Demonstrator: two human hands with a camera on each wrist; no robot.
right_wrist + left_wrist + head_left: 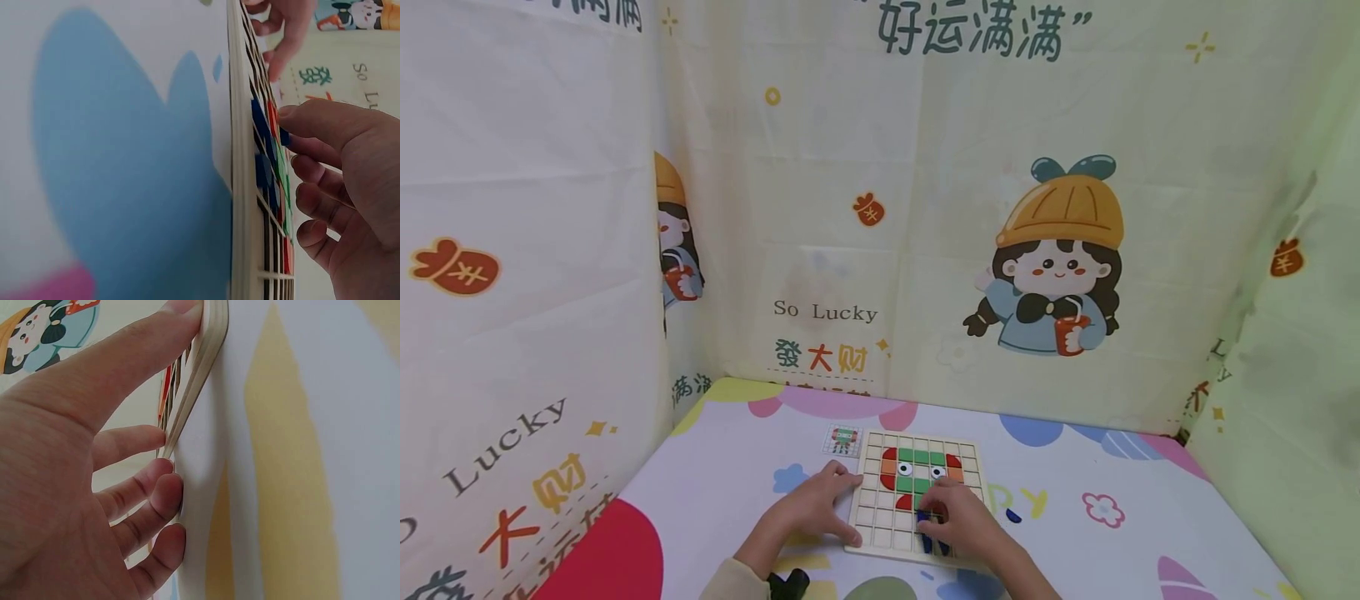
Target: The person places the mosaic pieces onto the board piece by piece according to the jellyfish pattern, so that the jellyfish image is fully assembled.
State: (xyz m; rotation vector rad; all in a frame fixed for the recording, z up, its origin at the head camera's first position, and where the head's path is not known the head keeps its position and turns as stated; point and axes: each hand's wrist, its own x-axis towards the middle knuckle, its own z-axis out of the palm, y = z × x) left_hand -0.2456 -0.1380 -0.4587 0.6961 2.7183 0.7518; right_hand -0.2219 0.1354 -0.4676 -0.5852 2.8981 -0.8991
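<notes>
A wooden grid board (871, 533) lies on the table, with red, green and orange tiles and two eye tiles (905, 469) forming a face. Along its left edge rests my left hand (814, 504). The left thumb (144, 347) presses the board's rim at the near corner, its fingers loosely bent beside the edge. Over the lower part of the board, my right hand (962, 521) pinches a small dark blue tile (285, 137) between thumb and index finger. Other blue tiles (926, 542) sit just beneath that hand, partly hidden by it.
A small pattern card (842, 439) lies at the board's far left corner. One loose blue tile (1013, 516) is on the table to the right of the board. Printed cloth walls (827, 250) stand behind and at both sides of the patterned table (1060, 492).
</notes>
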